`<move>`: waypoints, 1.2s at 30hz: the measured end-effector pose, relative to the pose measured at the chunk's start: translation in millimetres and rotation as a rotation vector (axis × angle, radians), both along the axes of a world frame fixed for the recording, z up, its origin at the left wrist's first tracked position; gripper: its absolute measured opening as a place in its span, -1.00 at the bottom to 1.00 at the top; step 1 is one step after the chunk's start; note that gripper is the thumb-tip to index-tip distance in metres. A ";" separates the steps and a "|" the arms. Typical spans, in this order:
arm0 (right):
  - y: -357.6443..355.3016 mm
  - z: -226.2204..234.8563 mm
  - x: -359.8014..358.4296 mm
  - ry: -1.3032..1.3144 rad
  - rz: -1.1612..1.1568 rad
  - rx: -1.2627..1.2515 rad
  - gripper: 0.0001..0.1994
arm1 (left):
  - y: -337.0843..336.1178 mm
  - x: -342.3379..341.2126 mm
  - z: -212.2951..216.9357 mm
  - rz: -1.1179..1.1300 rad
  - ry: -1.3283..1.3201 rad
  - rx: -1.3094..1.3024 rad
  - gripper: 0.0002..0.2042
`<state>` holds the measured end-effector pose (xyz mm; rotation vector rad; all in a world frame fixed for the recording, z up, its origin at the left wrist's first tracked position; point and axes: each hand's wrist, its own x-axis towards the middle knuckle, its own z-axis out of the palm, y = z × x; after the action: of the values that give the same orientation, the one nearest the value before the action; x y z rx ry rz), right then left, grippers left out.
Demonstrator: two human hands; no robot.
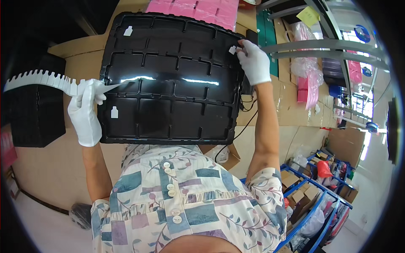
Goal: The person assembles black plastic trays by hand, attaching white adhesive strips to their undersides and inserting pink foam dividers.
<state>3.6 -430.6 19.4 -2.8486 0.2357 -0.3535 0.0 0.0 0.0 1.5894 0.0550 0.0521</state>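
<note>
A large black plastic tray [156,111], divided into sections by molded ridges, lies before me. My left hand [86,111], in a white glove, is closed on a curved strip of white bottle-shaped stickers [46,80] beside the tray's left edge. A pale pointed end of the strip reaches over the tray. At the tray's upper right, my gloved right hand [254,63] has its bare fingertips drawn together at a small white bottle-shaped sticker [232,50]. Similar stickers sit at the tray's upper left [128,30] and lower left [114,112].
Pink trays [198,10] under clear plastic lie behind the black tray. Grey metal rails [320,45] extend at the right, above a cardboard-covered table [287,109]. A black cable [247,126] hangs near my right forearm. A blue rack [312,185] with boxes stands lower right.
</note>
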 end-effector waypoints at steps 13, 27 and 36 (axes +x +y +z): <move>0.5 3.3 2.4 0.125 0.217 -0.164 -0.86 | -1.5 0.8 -1.6 0.076 0.064 -0.049 -0.80; 24.0 6.4 -15.5 0.163 0.395 -0.462 -0.93 | -0.1 4.8 2.0 0.069 0.049 -0.059 -0.79; 47.1 13.6 32.3 0.275 0.168 1.235 -0.95 | 20.7 3.2 -3.4 0.098 0.029 0.065 -0.78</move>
<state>35.9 -383.5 33.0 -1.6558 0.1690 0.1924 3.2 20.7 -3.4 1.6515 0.1549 0.1082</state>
